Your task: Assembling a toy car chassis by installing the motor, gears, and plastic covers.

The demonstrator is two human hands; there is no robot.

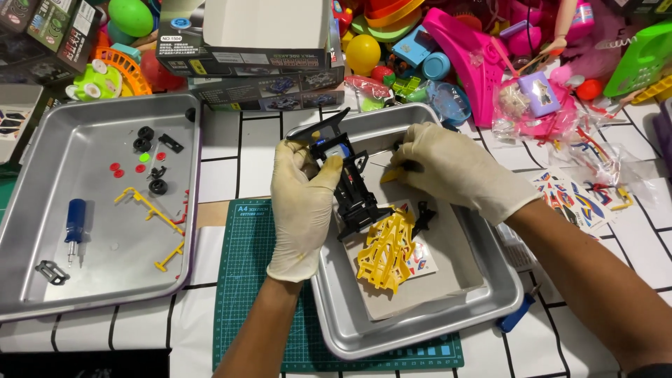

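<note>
Chassis [348, 183] mid-frame over right tray [483, 308] | left hand [302, 203] grip clamps it | right hand [453, 168] grip pinches yellow part [393, 174] | risk: part slipping from glove, lost among yellow frame [386, 252] below

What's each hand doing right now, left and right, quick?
Left hand: closed around the black toy car chassis, held over the right metal tray.
Right hand: fingers pinched on a small yellow part.

Gloved left hand [302, 203] gripping black toy chassis [353, 189], right hand [448, 171] touching
</note>
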